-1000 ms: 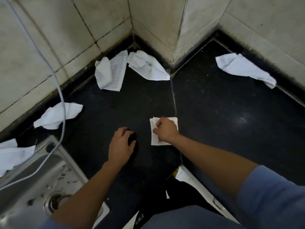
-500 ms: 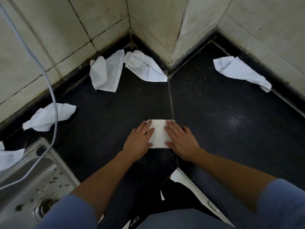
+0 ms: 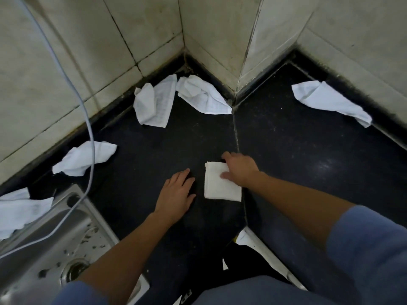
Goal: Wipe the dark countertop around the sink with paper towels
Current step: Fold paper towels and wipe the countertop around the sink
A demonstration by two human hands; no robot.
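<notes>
Folded paper towel (image 3: 220, 188): pinched by right hand (image 3: 241, 170). Left hand (image 3: 176, 194): flat, empty, on countertop (image 3: 308, 161). Crumpled towels (image 3: 154, 106) strewn (several); wiping likely midway, collection pending.

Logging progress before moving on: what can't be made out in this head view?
Head view only.
- Folded paper towel: far corner under the right hand holding it.
- Sink: cut off by left and bottom edges; drain partly behind the left forearm.
- Leftmost crumpled towel: cut by left edge.
- Grey cable: both ends leave the frame.
</notes>
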